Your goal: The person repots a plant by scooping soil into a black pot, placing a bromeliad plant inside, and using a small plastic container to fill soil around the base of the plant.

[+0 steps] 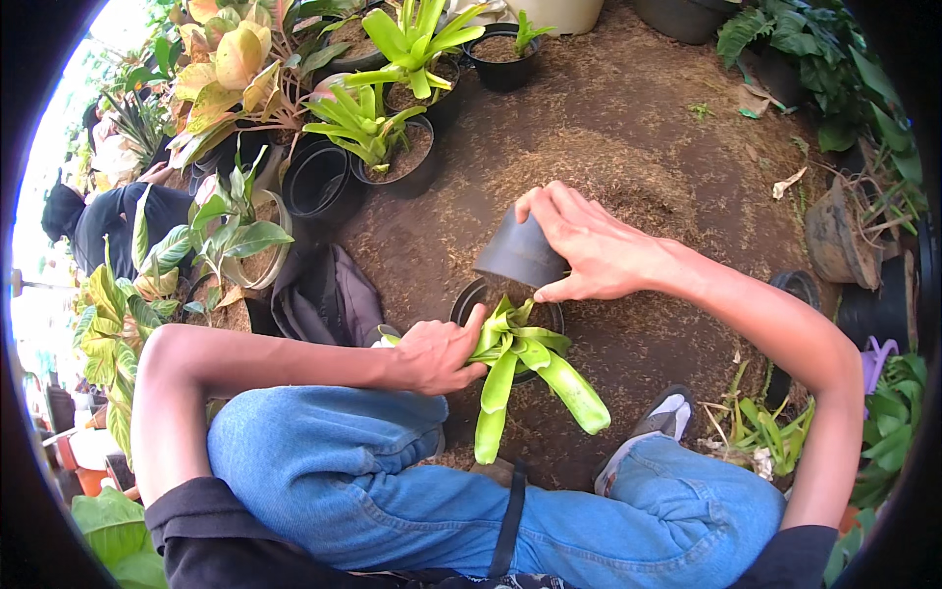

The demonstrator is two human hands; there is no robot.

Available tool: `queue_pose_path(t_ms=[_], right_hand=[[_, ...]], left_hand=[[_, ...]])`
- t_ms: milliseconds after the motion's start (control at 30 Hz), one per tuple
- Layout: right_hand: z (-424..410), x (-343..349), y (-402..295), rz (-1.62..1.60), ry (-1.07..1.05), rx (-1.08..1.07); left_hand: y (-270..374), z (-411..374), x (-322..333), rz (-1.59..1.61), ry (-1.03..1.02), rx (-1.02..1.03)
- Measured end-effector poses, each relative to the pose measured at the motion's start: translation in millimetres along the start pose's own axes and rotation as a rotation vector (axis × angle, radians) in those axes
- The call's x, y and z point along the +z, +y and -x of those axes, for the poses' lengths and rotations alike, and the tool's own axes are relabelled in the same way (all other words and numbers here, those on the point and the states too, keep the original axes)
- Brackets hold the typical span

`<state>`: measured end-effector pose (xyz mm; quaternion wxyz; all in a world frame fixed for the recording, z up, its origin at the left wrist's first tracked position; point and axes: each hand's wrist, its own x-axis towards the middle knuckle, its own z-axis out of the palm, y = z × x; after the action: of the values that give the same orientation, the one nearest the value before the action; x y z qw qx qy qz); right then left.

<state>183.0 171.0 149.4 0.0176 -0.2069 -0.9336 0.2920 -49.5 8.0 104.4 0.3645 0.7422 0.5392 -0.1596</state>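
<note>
My right hand [589,247] grips a small black plastic pot [519,250], tipped nearly upside down with its base up and its mouth over the plant. My left hand [444,353] holds a bright green rosette plant, likely a bromeliad [508,346], at the base of its leaves. The long leaves hang toward my knees. Under the plant and the tilted pot stands a larger black pot [468,298] on the soil; its inside is mostly hidden by the leaves and the small pot.
Potted green bromeliads [368,125] and an empty black pot [318,179] stand at the upper left. A dark cloth [327,294] lies left of the work. Weathered pots [841,232] and leafy plants line the right side. Another person [125,221] sits at the far left.
</note>
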Motion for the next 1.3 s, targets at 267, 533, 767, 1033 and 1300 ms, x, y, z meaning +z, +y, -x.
queue_pose_path(t_ms=[267,533,767,1033,1300], right_hand=[[-15,7,-13,0.128,-0.026,-0.101],[-20,1,-24,0.146,-0.103,-0.087],[-16,6,-24,0.208,-0.021,-0.087],[14,-11,15,0.007,0.311,0.067],[105,-31,149,0.291,0.792,0.505]], left_hand=[[-3,0,4,-0.008,0.032,0.032],[2,2,-3,0.0,0.008,0.017],[1,-1,-2,-0.014,-0.006,0.014],[2,-2,-2,-0.054,-0.026,-0.008],[-2,-7,6,-0.067,0.037,0.043]])
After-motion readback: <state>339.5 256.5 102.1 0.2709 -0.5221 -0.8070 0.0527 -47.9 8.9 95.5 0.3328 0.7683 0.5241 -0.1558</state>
